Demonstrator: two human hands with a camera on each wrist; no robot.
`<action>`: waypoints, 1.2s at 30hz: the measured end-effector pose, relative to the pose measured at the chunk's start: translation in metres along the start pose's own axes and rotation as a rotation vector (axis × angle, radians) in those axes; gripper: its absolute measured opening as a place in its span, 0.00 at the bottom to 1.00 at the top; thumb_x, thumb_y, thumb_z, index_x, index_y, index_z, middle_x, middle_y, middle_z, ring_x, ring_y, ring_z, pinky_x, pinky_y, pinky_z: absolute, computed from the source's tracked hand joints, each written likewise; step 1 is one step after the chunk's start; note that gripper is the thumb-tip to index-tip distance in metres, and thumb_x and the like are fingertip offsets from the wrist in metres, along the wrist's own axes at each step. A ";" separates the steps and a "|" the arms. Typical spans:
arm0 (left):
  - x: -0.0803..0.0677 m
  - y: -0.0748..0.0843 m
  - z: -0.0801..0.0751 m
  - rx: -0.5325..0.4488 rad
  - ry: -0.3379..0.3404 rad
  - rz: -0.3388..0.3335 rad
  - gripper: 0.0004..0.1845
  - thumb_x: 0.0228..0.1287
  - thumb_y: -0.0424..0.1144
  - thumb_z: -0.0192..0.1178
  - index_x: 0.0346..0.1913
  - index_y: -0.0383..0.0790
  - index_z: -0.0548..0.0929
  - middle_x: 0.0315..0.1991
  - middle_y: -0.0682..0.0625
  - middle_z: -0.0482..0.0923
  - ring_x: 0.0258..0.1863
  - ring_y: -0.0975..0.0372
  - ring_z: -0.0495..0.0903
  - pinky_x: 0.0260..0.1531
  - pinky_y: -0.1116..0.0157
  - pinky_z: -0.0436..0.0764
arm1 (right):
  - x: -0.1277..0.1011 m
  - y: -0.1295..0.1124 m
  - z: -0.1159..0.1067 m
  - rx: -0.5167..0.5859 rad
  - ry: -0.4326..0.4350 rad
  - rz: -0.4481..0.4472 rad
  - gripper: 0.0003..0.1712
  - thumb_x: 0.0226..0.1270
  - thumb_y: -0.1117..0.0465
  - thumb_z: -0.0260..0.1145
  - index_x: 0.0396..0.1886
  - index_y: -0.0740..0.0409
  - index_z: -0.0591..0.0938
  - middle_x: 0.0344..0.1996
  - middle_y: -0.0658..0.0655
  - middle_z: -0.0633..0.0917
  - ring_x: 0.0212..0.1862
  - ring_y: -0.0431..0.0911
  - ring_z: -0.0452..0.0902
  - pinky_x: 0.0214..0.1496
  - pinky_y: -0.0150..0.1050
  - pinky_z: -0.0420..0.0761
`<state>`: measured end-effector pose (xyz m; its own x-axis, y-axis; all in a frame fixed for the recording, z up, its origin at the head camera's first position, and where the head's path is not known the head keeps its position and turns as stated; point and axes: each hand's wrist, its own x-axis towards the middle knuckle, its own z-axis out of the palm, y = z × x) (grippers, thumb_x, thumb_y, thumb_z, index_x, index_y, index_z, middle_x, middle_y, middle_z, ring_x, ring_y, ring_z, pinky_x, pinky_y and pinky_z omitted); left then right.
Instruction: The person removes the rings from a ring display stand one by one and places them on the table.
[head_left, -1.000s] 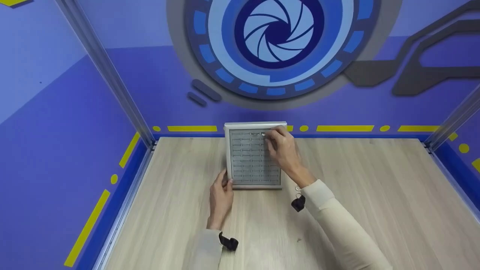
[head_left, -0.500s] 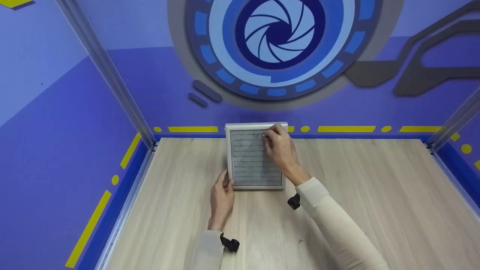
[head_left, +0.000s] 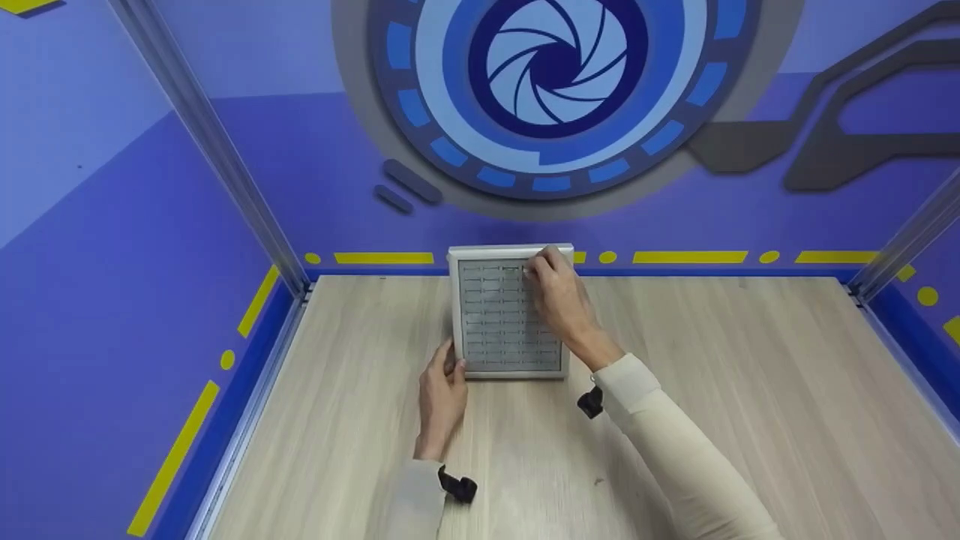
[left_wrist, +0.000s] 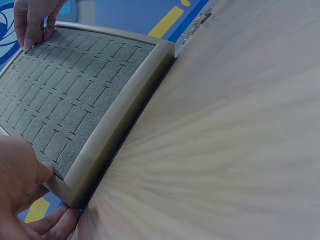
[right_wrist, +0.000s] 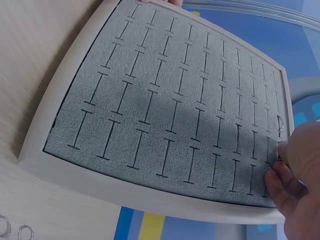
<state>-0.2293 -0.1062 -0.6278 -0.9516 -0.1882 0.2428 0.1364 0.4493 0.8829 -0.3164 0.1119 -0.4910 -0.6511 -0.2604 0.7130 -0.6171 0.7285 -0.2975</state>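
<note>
A ring display board point(head_left: 495, 322) with a pale frame and grey slotted foam leans up near the back wall. My left hand point(head_left: 442, 394) grips its lower left corner, thumb on the front and fingers around the edge. My right hand point(head_left: 562, 296) is at the top right slots, thumb and fingers pinching a small shiny ring point(left_wrist: 26, 50), mostly hidden by the fingertips. Beside these fingers, one silver ring point(right_wrist: 281, 123) sits in a top-row slot. The other slots that show hold no rings.
Loose rings point(right_wrist: 25, 233) lie on the wooden table point(head_left: 712, 375) right of the board, partly hidden by the right sleeve in the head view. A tiny dark speck point(head_left: 598, 481) is nearer the front. The blue wall point(head_left: 675, 225) stands close behind.
My right hand has shifted slightly, bringing the pinched ring in against the foam, so less of it shows. The left hand and the board stay in place.
</note>
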 end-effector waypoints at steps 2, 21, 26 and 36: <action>0.000 0.000 0.000 -0.003 0.002 0.003 0.28 0.78 0.29 0.61 0.77 0.29 0.71 0.72 0.32 0.76 0.62 0.45 0.85 0.57 0.54 0.90 | 0.000 0.000 -0.001 0.007 -0.007 -0.001 0.02 0.76 0.73 0.66 0.40 0.65 0.83 0.43 0.60 0.80 0.44 0.55 0.81 0.47 0.45 0.89; -0.001 0.002 0.000 0.010 0.008 -0.013 0.28 0.79 0.31 0.62 0.77 0.32 0.72 0.72 0.33 0.76 0.65 0.45 0.83 0.61 0.51 0.87 | -0.003 -0.002 -0.017 0.088 0.008 -0.060 0.02 0.78 0.70 0.66 0.42 0.66 0.83 0.43 0.61 0.79 0.42 0.52 0.82 0.44 0.42 0.90; -0.002 0.002 0.000 -0.001 0.002 -0.008 0.28 0.79 0.31 0.61 0.77 0.31 0.71 0.72 0.33 0.76 0.65 0.45 0.84 0.60 0.53 0.88 | -0.006 -0.002 -0.024 0.081 0.007 -0.079 0.02 0.78 0.73 0.64 0.43 0.66 0.83 0.44 0.61 0.79 0.42 0.52 0.83 0.44 0.43 0.90; 0.000 0.002 -0.001 -0.031 -0.010 -0.038 0.28 0.79 0.31 0.61 0.78 0.33 0.71 0.72 0.36 0.77 0.64 0.48 0.85 0.60 0.55 0.88 | -0.016 -0.001 -0.034 0.052 0.042 -0.138 0.05 0.72 0.76 0.68 0.42 0.66 0.83 0.42 0.61 0.79 0.39 0.50 0.81 0.38 0.41 0.88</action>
<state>-0.2286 -0.1059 -0.6258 -0.9590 -0.1961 0.2046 0.1080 0.4144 0.9037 -0.2903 0.1371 -0.4811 -0.5398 -0.3284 0.7751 -0.7224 0.6534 -0.2263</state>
